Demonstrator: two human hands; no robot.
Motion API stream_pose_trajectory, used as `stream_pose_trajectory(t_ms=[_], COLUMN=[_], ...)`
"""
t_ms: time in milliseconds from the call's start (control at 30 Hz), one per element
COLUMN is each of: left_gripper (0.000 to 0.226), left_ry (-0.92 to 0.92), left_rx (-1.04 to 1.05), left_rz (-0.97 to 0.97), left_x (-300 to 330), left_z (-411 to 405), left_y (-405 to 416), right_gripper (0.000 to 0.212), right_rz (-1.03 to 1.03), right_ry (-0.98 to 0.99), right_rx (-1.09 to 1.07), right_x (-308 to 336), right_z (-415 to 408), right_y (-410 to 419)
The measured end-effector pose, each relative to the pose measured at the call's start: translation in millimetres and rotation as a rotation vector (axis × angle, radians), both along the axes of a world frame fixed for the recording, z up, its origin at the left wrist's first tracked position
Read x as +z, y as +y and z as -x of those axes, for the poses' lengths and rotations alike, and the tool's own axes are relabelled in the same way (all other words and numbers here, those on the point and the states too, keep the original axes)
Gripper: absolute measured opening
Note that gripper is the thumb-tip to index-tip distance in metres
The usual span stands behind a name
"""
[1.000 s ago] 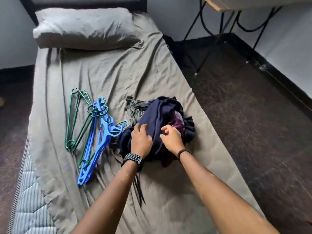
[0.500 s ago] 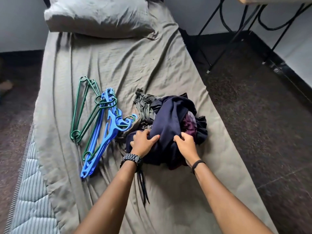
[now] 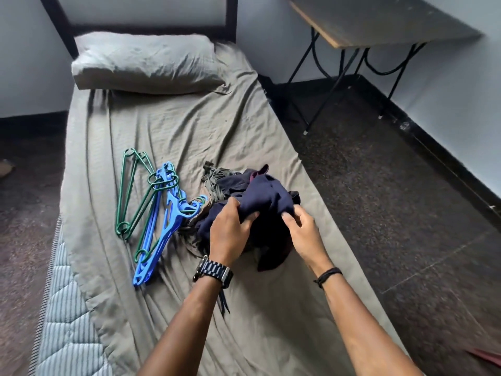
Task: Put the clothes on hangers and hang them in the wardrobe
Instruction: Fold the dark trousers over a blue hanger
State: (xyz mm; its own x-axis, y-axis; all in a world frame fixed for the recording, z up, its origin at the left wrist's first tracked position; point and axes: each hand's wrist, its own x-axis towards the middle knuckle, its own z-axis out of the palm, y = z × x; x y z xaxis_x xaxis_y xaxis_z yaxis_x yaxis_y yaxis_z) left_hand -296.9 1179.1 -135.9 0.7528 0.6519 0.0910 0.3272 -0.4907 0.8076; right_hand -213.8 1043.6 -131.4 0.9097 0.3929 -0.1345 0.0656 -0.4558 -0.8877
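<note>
A crumpled pile of clothes lies on the bed, with a navy garment [image 3: 263, 196] on top, an olive one [image 3: 214, 180] behind it and a bit of maroon showing. My left hand [image 3: 230, 232] grips the navy garment at its left front. My right hand [image 3: 301, 229] pinches its right front edge. The navy cloth is raised a little off the pile between both hands. Left of the pile lie blue hangers [image 3: 160, 226] and green hangers [image 3: 130, 191], tangled together on the sheet. No wardrobe is in view.
The bed [image 3: 162, 126] has a grey-olive sheet and a pillow [image 3: 146, 63] at its head by a black frame. A folding table [image 3: 374, 20] on black legs stands at the back right. Dark floor [image 3: 393, 191] runs along the bed's right side.
Both hands have closed on the navy garment and lifted it slightly off the pile. The camera view has tilted up, showing more of the pillow and table.
</note>
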Motion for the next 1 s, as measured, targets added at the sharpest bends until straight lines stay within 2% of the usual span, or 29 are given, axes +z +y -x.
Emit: stream_pose_trajectory(t_ms=[67,133,300,433,600,700,767,900,1000], left_gripper=[0.031,0.033,0.033,0.033,0.029,0.018,0.016,0.021,0.028], left_ry=[-0.026,-0.052,-0.163,-0.231,-0.456,-0.475,-0.408,-0.307,-0.194], left_rx=[0.009,0.026,-0.004,-0.096,-0.143,-0.127,-0.154,-0.237,-0.341], left_rz=[-0.003,0.01,0.062,0.111,0.611,0.865,0.927,0.921,0.97], left_x=[25,50,123,173,226,247,252,277,299], left_z=[4,6,17,22,29,33,35,49,56], left_y=[1,2,-1,-13,-46,-70,-88,-129,-145], right_gripper=[0.028,0.032,0.02,0.024,0.048,0.049,0.047,0.075,0.05], right_rz=[0.013,-0.053,-0.454,-0.608,-0.564,-0.426,-0.37,-0.122,-0.102], right_ry=[-0.104,-0.099,0.241,0.345,0.316,0.368,0.408,0.332,0.255], right_rx=[-0.026,-0.07,-0.093,0.066,0.219,0.252,0.252,0.238,0.212], right_x=[28,56,135,182,214,216,220,249,283], right_z=[3,3,9,28,58,81,90,99,100], right_y=[-4,-5,-7,-22,-58,-88,-111,-149,-170])
